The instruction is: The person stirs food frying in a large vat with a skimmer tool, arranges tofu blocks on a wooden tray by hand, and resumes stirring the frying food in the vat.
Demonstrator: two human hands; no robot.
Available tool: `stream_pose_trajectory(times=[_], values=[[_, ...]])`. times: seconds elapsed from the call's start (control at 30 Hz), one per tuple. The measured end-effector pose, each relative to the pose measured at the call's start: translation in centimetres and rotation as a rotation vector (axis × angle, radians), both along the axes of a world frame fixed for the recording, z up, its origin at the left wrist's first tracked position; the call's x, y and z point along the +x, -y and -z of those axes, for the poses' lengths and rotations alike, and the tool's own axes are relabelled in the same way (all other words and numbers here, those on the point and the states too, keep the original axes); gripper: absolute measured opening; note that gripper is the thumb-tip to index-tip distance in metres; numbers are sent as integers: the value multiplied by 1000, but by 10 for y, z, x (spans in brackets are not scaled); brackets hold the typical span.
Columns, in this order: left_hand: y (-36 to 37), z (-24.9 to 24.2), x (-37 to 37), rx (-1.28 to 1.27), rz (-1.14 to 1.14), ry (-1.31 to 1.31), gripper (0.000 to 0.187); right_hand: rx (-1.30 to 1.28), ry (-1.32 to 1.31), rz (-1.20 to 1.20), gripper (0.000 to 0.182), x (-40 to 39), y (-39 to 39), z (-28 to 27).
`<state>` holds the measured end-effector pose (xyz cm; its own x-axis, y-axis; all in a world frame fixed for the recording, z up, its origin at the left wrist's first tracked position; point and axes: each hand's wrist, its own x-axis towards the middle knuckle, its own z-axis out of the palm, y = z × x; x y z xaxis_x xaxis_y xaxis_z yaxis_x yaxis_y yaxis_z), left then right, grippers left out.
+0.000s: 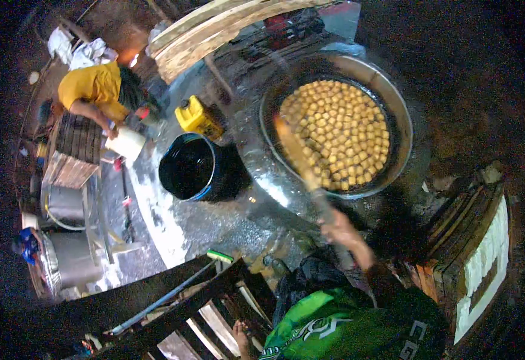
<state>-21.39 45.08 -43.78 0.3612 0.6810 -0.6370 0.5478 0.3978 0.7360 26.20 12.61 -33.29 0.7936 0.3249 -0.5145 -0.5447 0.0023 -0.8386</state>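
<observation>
Many golden cubes (341, 133) afloat in the wide frying pan (401, 114), packed close across most of the oil. Right hand (345, 233) closed about the handle of a long wooden paddle (295, 150); blade blurred, lying over the near-left part of the pan among the cubes. Left hand (241, 332) low in frame, fingers resting on a dark slatted rack (202, 312); whether gripping it or merely touching, cannot tell.

Advice for the stirring in hand: keep the blade shallow and sweep slowly along the pan wall, turning cubes rather than chopping through them. Likely soft pieces, prone to breaking under a hard push. Keep the forearm back from the rim; hot oil judged a splash risk. Steady the body with the lower hand.

Beside the pan, to its left: black bucket (188, 168) with dark contents, yellow jerrycan (197, 117) just behind it. Further left, another person in a yellow shirt (91, 87) bent over a white container (125, 144).

Limits of view: heavy fisheye vignette, corners black. Paddle tip lost in motion blur. Oil depth not readable. Stacked wooden trays (466, 234) at right, contents only partly showing as a white edge.
</observation>
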Motion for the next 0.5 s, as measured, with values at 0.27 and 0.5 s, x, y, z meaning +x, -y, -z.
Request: stream_pose_trajectory(times=[0.27, 0.5], values=[[31, -26, 16, -303, -36, -14, 26, -1141, 526, 182, 38, 150, 174, 12], [17, -6, 19, -384, 7, -5, 33, -1361, 370, 79, 47, 203, 121, 88]])
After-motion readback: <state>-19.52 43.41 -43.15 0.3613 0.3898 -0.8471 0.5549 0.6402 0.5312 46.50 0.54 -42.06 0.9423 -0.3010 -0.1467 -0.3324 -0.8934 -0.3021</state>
